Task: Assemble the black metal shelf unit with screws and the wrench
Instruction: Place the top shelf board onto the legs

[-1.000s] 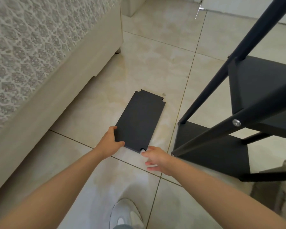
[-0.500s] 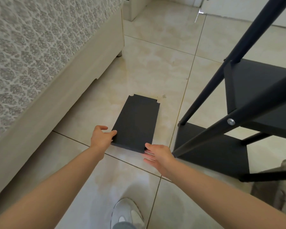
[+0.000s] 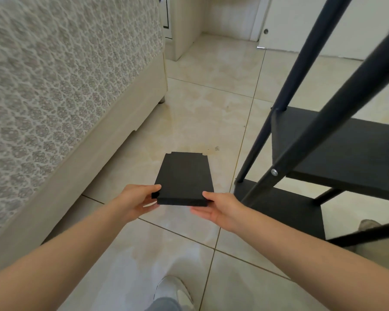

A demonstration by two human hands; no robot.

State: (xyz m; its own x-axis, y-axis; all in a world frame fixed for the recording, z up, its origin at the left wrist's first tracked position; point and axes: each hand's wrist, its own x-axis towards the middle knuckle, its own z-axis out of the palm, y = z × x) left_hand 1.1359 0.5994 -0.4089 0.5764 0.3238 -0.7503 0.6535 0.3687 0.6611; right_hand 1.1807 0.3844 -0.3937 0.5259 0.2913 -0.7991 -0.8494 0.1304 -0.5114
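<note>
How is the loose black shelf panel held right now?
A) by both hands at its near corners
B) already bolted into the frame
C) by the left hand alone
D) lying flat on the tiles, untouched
A: the left hand and right hand each grip a near corner of the shelf panel, its near edge raised off the floor tiles.

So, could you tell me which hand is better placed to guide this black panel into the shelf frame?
Right, probably. The right hand grips the black panel on the side next to the shelf frame; the left hand holds the side toward the bed.
</note>
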